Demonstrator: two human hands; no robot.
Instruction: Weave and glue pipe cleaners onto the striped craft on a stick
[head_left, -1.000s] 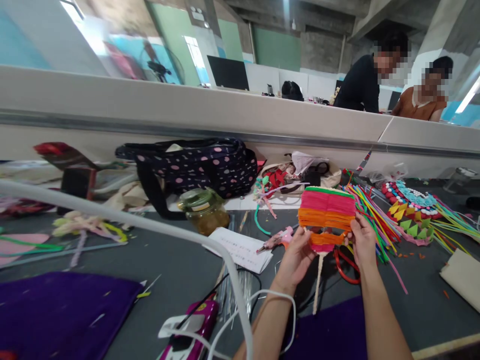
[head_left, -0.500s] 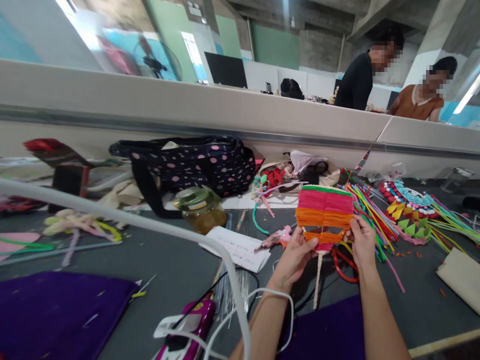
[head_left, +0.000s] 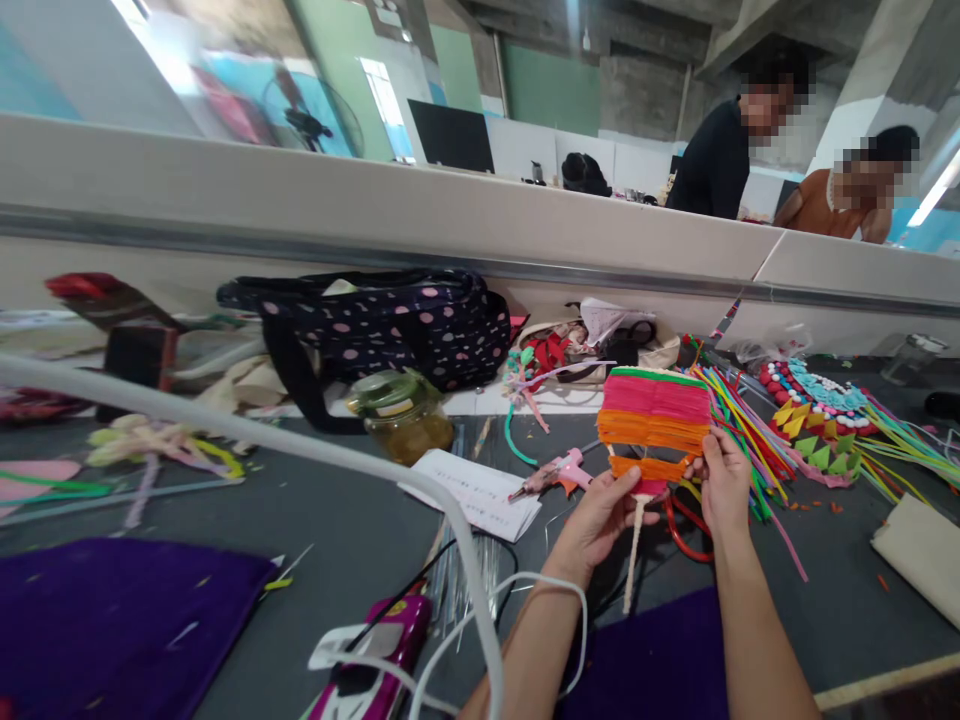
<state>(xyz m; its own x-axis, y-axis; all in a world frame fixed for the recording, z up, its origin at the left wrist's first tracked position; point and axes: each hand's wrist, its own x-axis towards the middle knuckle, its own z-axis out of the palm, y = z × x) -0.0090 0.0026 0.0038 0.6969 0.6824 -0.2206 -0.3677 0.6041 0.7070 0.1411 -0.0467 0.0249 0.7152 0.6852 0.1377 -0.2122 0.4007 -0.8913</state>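
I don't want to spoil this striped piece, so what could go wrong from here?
The striped piece has a gap between its orange bands; a tug from the left hand or right hand might widen it. The white cord looping across the left forearm could snag. The glue gun has its tip over the paper; if hot, it might mark it.

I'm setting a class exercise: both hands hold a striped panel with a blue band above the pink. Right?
Not quite: in the head view, the band above the pink is green, not blue. The left hand and right hand do hold the striped panel.
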